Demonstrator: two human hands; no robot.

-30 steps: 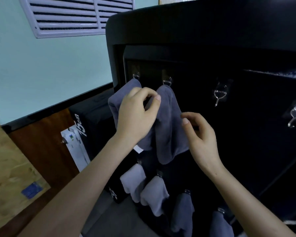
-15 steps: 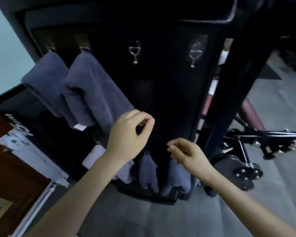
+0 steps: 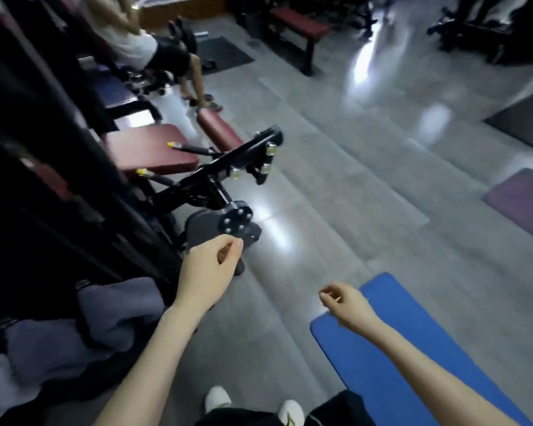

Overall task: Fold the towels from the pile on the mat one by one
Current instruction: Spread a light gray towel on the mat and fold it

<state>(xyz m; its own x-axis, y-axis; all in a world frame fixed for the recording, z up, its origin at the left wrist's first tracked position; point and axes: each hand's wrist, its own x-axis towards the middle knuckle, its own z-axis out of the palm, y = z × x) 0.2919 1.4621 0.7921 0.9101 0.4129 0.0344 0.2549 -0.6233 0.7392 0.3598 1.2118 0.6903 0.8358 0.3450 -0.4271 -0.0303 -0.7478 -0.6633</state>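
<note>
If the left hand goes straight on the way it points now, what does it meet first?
Probably the bolted black plate of the machine, just beyond the left hand. Depth is unclear, so the hand might pass above it.

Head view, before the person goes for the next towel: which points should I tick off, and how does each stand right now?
1. left hand free: ok, fingers loosely curled, no grip on anything.
2. right hand free: ok, loosely curled, empty.
3. blue mat in view: ok, on the floor by the right hand.
4. Anything to fold lying on it: cannot tell, the part in view is bare and its near end is cut off.
5. grey towels at the left let go: ok, neither hand touches them.
6. Way to the mat open: ok, only grey floor lies before it.
</note>
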